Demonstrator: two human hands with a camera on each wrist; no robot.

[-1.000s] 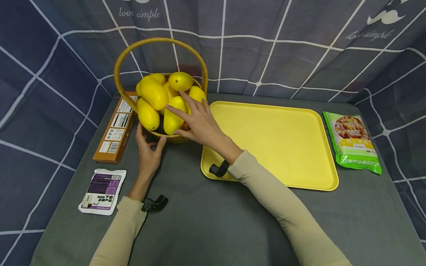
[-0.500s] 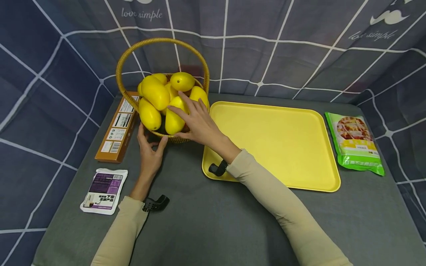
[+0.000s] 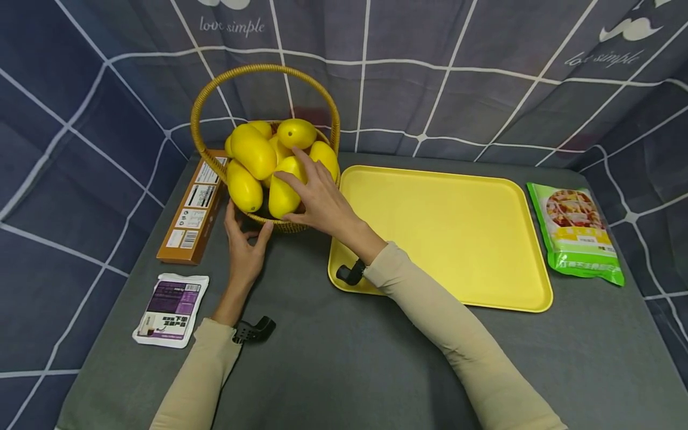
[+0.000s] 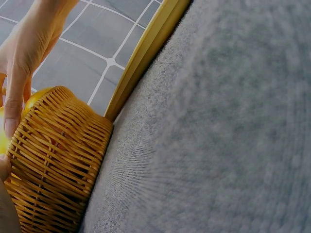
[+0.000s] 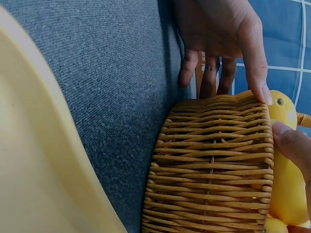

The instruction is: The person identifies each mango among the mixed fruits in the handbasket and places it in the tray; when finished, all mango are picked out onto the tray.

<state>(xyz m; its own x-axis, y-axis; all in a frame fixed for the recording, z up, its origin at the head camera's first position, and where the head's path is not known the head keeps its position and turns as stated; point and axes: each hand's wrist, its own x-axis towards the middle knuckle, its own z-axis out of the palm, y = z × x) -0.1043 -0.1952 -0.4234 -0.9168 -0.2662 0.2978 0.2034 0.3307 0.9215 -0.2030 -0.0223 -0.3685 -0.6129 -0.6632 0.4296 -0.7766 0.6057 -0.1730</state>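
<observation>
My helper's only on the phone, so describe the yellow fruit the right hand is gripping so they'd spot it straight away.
Find the tall-handled wicker basket, left of the yellow tray in the head view. The right hand reaches over its front rim. The yellow fruit is the upward-tapering one just behind that rim, set apart from its neighbours by that hand's grip.

Two beige-sleeved arms (image 3: 441, 322) reach forward. The left hand (image 3: 246, 255) is nearer, thumb (image 3: 264, 234) held apart from its fingers (image 5: 210, 75); the right hand (image 3: 329, 202), farther forward, angles leftward, fingers spread.
</observation>
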